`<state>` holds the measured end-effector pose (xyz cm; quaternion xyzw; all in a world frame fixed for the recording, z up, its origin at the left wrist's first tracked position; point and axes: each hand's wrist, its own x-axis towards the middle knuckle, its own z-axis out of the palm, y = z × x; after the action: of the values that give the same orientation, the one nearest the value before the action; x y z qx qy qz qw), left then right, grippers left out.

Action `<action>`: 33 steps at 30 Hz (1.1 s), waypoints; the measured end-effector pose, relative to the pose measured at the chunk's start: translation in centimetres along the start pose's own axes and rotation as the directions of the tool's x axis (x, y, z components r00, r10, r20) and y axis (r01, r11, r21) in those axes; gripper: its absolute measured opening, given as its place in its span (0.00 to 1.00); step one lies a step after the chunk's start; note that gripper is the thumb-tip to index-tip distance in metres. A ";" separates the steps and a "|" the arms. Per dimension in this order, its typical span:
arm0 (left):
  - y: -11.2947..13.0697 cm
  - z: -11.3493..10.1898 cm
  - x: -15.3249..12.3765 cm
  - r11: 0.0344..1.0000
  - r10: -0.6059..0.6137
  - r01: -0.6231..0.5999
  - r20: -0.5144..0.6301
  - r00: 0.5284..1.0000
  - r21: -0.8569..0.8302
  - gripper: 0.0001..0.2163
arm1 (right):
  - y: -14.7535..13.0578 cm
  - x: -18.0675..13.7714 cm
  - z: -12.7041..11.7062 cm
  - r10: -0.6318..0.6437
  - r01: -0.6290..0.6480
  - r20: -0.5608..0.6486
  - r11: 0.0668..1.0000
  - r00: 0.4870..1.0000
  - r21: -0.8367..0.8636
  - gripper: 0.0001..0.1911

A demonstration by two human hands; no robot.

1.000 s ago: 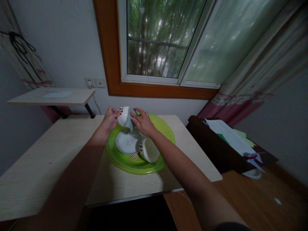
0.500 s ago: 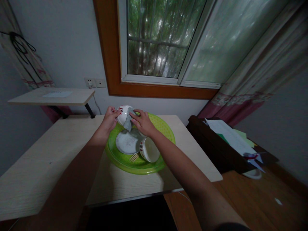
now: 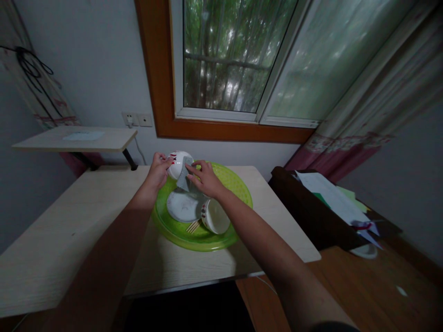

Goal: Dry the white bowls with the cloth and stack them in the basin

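My left hand (image 3: 159, 169) is closed on the side of a white bowl (image 3: 176, 169) with red and dark markings, held tilted above a green basin (image 3: 238, 184). Against the bowl's outer side, my right hand (image 3: 206, 179) presses a grey cloth (image 3: 184, 177), its fingers closed over it and its lower corner hanging down. Below, inside the basin, rests a white plate (image 3: 182, 205). A second white bowl (image 3: 216, 216) lies tipped on its side at the right, and the ends of several chopsticks (image 3: 194, 226) show beside it.
The basin stands on a pale wooden table (image 3: 104, 216). A small raised shelf (image 3: 79, 143) with a sheet of paper is at the left. To the right, a dark brown cabinet (image 3: 304, 212) carries papers (image 3: 332, 198). A window (image 3: 235, 60) is behind.
My right hand and the grey cloth have shifted slightly across the bowl's side, and the cloth hangs spread a little wider. The left hand keeps the bowl in nearly the same place.
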<state>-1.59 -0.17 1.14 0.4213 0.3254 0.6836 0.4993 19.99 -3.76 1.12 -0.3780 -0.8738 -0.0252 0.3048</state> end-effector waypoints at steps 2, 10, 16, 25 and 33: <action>0.1 0.0 -0.2 1.000 -0.016 0.016 0.024 1.000 -0.008 0.20 | -0.1 0.0 -0.1 0.017 -0.017 -0.004 1.000 1.000 -0.014 0.28; 0.4 0.1 -0.4 0.998 -0.016 0.021 0.086 0.996 -0.053 0.21 | 0.3 0.1 0.0 0.161 -0.165 -0.055 0.983 0.985 -0.075 0.35; 0.1 -0.2 -0.2 1.000 -0.002 0.004 0.095 0.995 -0.023 0.21 | 1.4 -0.1 0.8 0.204 -0.203 0.010 0.979 0.979 -0.025 0.37; 0.1 0.4 -0.7 0.999 -0.051 0.047 0.169 0.984 0.025 0.23 | 0.8 0.0 0.2 0.138 -0.139 -0.063 0.990 0.988 -0.018 0.34; 0.4 0.6 -1.2 0.999 -0.037 0.029 0.235 0.971 0.039 0.21 | -0.9 0.4 -1.0 0.099 -0.103 -0.067 0.993 0.993 -0.063 0.30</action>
<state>-1.06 -1.42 1.42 0.5027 0.2828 0.6147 0.5380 19.72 -4.42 2.30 -0.4305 -0.8422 -0.0506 0.3207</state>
